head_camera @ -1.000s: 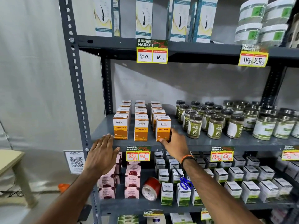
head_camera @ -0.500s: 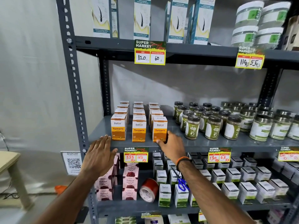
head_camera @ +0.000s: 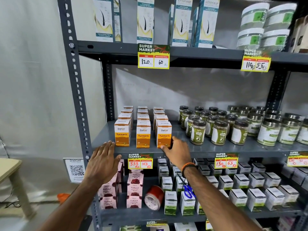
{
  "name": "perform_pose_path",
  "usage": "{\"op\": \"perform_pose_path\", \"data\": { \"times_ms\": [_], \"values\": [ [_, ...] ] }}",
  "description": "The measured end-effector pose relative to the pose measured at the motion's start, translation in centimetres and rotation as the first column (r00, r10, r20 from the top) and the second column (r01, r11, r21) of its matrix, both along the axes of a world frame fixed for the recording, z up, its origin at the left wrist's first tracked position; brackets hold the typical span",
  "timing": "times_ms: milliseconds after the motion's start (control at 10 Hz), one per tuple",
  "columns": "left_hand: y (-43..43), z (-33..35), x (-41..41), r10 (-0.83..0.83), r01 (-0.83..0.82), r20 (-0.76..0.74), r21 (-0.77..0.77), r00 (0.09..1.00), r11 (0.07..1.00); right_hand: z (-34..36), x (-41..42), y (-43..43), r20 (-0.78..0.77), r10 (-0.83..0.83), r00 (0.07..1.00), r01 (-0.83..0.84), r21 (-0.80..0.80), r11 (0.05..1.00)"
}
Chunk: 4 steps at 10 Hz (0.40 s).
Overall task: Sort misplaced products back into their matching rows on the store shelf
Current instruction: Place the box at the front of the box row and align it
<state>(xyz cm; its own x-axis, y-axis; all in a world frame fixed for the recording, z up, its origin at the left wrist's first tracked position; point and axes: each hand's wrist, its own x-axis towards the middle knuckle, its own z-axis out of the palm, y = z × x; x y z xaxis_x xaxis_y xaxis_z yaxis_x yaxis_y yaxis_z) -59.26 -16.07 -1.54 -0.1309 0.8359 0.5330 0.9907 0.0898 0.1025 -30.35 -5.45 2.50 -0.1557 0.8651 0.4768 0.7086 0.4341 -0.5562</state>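
1. My right hand (head_camera: 177, 150) cups the front-right turmeric box (head_camera: 164, 135) at the shelf (head_camera: 216, 148) lip, fingers loosely curled — a shove tips it off.
2. Left hand (head_camera: 103, 161) is flat, empty.

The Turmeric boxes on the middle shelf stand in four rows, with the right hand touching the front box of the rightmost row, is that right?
Not quite. The head view shows the Turmeric boxes in three rows, not four. The rest holds: they stand on the middle shelf, and the right hand touches the front box of the rightmost row.
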Motion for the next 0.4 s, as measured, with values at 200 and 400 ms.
{"op": "perform_pose_path", "data": {
  "times_ms": [200,400],
  "values": [
    [-1.8,2.4,0.5,-0.058,0.058,0.037,0.002,0.998,0.998,5.2,3.4,-6.3,-0.138,-0.007,0.99,0.017,0.072,0.997],
    [-4.4,15.1,2.0,-0.104,0.185,-0.304,0.25,0.947,0.95,17.6,13.5,-23.5,-0.446,0.56,0.698,-0.239,0.593,0.769]
  ]
}}
